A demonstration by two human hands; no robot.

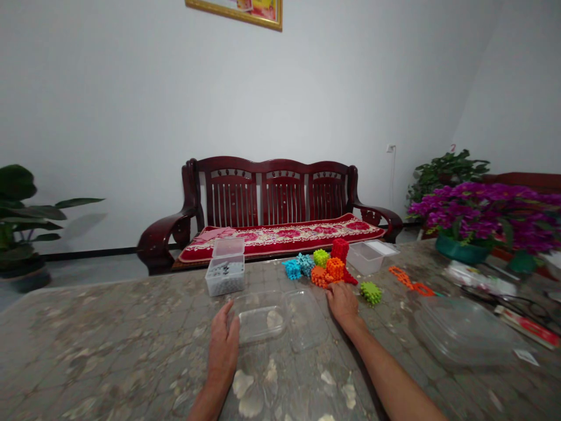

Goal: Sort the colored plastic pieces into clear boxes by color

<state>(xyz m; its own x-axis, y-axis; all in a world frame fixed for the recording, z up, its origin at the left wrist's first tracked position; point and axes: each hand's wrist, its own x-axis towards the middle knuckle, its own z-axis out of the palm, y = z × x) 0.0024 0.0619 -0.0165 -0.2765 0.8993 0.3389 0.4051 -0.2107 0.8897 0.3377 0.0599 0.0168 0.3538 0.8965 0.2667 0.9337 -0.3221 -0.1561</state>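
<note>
My left hand (pixel 224 342) is at the left end of a clear plastic container (pixel 263 330), thumb and fingers apart; whether it touches the rim I cannot tell. The container's clear lid (pixel 304 321) lies open to its right. My right hand (pixel 344 303) reaches to the front of a pile of knobbly plastic building blocks, its fingers curled down and their tips hidden. Right ahead of those fingers are orange blocks (pixel 335 269). A red stack (pixel 340 248), a lime block (pixel 321 257) and blue blocks (pixel 293 269) belong to the same pile. Another green block (pixel 370 293) sits apart, right of my hand.
A box of small grey pieces (pixel 225 275) stands at the back left. Behind the pile is another open plastic box (pixel 365 259). Orange linked pieces (pixel 405 279), a large clear container (pixel 464 330) and purple flowers (pixel 486 210) occupy the right. A wooden bench (pixel 280 193) stands beyond the table.
</note>
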